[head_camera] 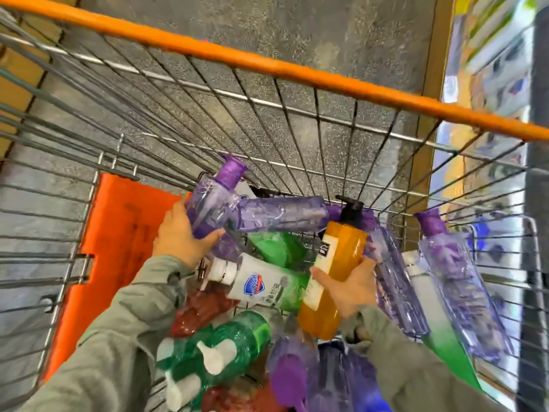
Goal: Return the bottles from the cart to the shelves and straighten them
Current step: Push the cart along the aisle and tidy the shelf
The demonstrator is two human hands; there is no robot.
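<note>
I look down into a wire cart [267, 93] with an orange rim, full of bottles. My left hand [178, 236] grips a clear purple bottle [212, 200] with a purple cap, tilted up at the cart's left. My right hand [349, 288] grips an amber bottle [335, 272] with a black pump, standing nearly upright in the middle. Another purple bottle [282, 214] lies across behind both. A white and green bottle [261, 285] lies between my hands. Green pump bottles [219, 346] lie nearer me.
An orange flap [118, 248] lines the cart's left side. More purple bottles [463, 289] lean on the right wall. Shelves with goods [487, 69] show blurred at the right. Grey floor [267, 34] lies beyond the cart.
</note>
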